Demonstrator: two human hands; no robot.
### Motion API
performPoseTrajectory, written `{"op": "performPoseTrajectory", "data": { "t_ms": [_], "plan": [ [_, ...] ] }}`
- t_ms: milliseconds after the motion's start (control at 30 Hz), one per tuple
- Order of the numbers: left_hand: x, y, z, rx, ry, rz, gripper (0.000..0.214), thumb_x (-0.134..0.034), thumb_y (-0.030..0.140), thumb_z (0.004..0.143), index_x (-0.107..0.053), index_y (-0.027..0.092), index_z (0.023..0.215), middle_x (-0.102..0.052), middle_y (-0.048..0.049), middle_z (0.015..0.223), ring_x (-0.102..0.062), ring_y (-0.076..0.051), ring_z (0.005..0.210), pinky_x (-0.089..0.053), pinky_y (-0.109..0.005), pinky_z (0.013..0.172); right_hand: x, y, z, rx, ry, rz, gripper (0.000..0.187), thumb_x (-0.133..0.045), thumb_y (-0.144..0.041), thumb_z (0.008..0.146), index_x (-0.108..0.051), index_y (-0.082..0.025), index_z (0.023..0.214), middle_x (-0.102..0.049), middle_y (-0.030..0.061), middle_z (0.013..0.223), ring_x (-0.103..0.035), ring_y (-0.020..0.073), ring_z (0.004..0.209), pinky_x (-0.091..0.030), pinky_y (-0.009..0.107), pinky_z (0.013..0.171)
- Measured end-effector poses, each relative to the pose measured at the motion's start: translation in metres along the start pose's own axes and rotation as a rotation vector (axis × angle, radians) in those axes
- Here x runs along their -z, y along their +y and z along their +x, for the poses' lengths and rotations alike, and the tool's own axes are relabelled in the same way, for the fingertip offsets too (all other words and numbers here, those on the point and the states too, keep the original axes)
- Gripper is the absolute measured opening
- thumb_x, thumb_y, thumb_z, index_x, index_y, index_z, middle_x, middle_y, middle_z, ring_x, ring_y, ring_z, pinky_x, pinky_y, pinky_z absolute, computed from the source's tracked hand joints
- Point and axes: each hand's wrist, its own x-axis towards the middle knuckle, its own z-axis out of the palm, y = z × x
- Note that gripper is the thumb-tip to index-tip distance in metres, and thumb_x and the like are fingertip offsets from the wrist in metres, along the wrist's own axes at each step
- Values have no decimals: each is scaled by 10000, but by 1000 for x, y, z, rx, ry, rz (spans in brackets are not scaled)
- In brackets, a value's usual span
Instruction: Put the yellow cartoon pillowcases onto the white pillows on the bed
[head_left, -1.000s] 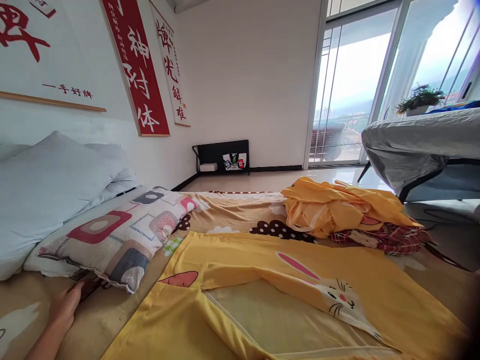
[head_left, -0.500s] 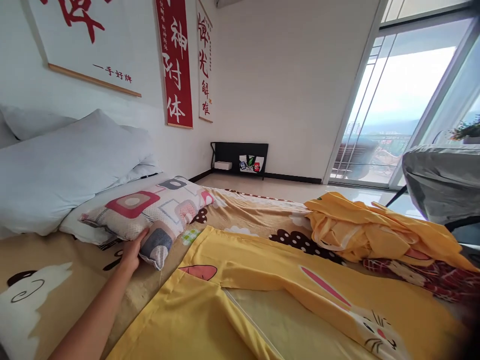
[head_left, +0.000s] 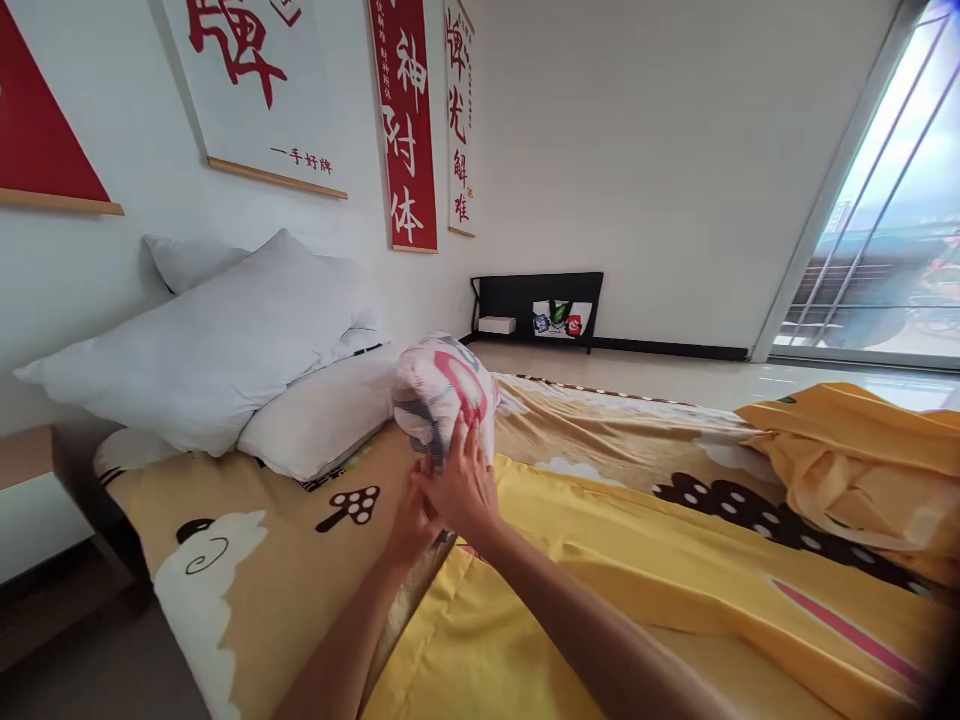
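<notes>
A patterned pillow (head_left: 442,385), pale with pink and grey shapes, is bunched up at the near end of the stacked pillows. My left hand (head_left: 418,510) is closed on its lower near corner; part of the grip is hidden. Against the pillow's near side, my right hand (head_left: 469,480) holds on with fingers extended over the fabric and its thumb side close to my left hand. Under my right forearm lies a yellow fabric cover (head_left: 555,520) with a pink rabbit ear, spread over the bed.
White pillows (head_left: 217,340) lean by the wall at left. The bed wears a tan patterned sheet (head_left: 292,580). A heap of orange-yellow cloth (head_left: 862,450) lies at right. A black low rack (head_left: 510,295) stands beyond the bed, and a bedside table (head_left: 30,490) at far left.
My right hand has come in beside the left, onto the pillow. The pillow has been pulled from the white ones and turned more end-on. The view has swung left.
</notes>
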Motion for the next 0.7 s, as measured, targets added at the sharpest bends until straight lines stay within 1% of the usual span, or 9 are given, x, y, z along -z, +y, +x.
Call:
{"op": "performPoseTrajectory", "data": {
  "t_ms": [33,100,167,233,333,400,467,533,700],
  "plan": [
    [5,0,2,-9,-55,11,615,-577,354,791,-451,171,1365,-452,-161,1410,-371,-293,1349,-312,-442,1109,-6,4,9,-38,50,-23,943,-582,-418,824,6,-155,1513,-108,215,1565,-305,394,1349,-348,516,1002],
    [27,-5,9,109,-8,52,480,-589,427,764,-624,179,1174,-605,-129,1243,-532,-273,1194,-431,-376,1008,-10,21,25,-91,82,-75,914,-574,-408,837,-7,-171,1514,-231,230,1521,-360,387,1312,-369,488,973],
    [65,-20,15,331,249,129,394,-569,498,732,-678,182,939,-686,-110,1021,-620,-265,1000,-505,-365,883,-5,44,40,-148,15,-96,850,-536,-422,865,-43,-168,1510,-428,229,1386,-500,358,1192,-413,427,894],
    [110,-40,19,497,529,212,425,-464,539,761,-619,156,865,-673,-127,892,-624,-288,909,-527,-416,794,3,67,54,-198,-47,-99,766,-499,-442,883,-133,-151,1490,-562,194,1217,-594,323,1061,-428,379,822],
    [166,-69,17,716,827,283,493,-269,526,836,-518,123,967,-634,-153,852,-633,-298,813,-536,-430,628,11,91,71,-251,-40,-137,622,-495,-430,880,-306,-164,1410,-635,156,1087,-629,317,981,-437,361,757],
    [183,-83,15,817,934,326,529,-278,556,832,-467,105,1034,-620,-193,931,-637,-321,837,-534,-461,636,11,99,79,-299,-19,-162,517,-464,-399,892,-388,-156,1342,-652,158,1051,-631,321,965,-437,357,727],
    [186,-92,16,857,927,366,551,-408,629,770,-494,127,980,-624,-205,960,-630,-358,905,-521,-514,744,7,100,83,-319,-4,-174,454,-424,-375,911,-430,-139,1299,-652,172,1058,-627,317,970,-432,352,722],
    [182,-99,19,853,835,397,501,-532,646,695,-532,164,832,-644,-199,914,-611,-400,967,-476,-558,854,2,96,84,-292,-6,-175,425,-441,-344,907,-462,-135,1276,-656,171,1064,-627,301,962,-424,344,733],
    [180,-106,22,833,696,440,352,-484,530,744,-515,185,684,-644,-251,895,-566,-454,1056,-406,-606,941,12,90,94,-243,39,-164,324,-515,-173,826,-607,-167,1137,-693,114,958,-633,255,921,-410,304,740]
  ]
}}
